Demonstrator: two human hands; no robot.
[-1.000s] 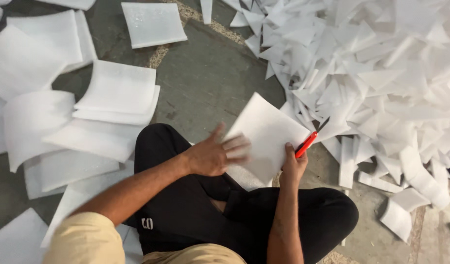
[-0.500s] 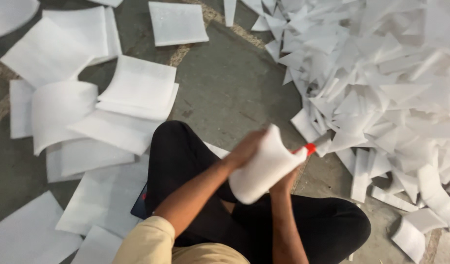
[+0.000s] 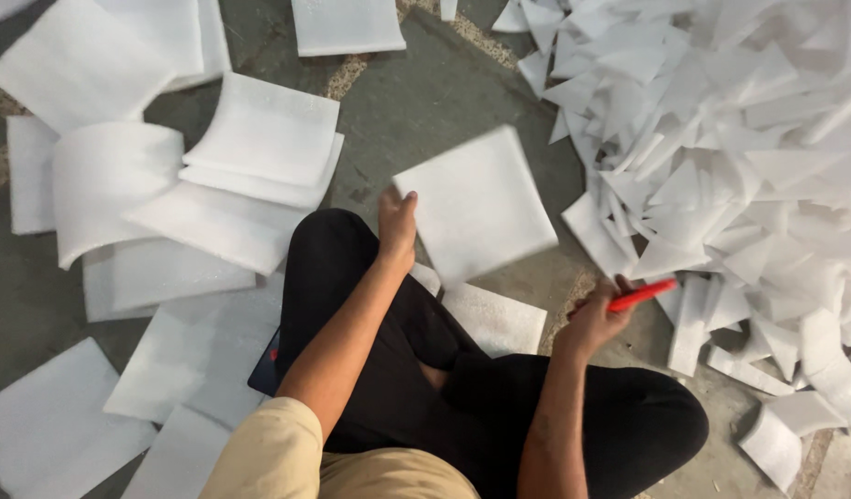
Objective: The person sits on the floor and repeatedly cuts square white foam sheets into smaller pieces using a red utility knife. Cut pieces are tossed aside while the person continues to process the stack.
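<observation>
I sit cross-legged on the floor in black trousers. My left hand (image 3: 397,222) holds a square white foam sheet (image 3: 476,203) by its left edge, lifted flat above the floor and blurred by motion. My right hand (image 3: 594,319) is closed around a red-handled cutter (image 3: 642,295) that points right, near my right knee. Another white foam sheet (image 3: 495,321) lies on the floor between my knees, just under the raised one.
Several white foam sheets (image 3: 259,139) lie spread and stacked on the grey floor to my left. A large heap of cut white foam scraps (image 3: 721,139) fills the right side. A dark flat object (image 3: 264,370) pokes out beside my left thigh.
My left hand has swung the foam sheet up and away to the left, flattening it out. My right hand with the red cutter has separated from the sheet and dropped to the right.
</observation>
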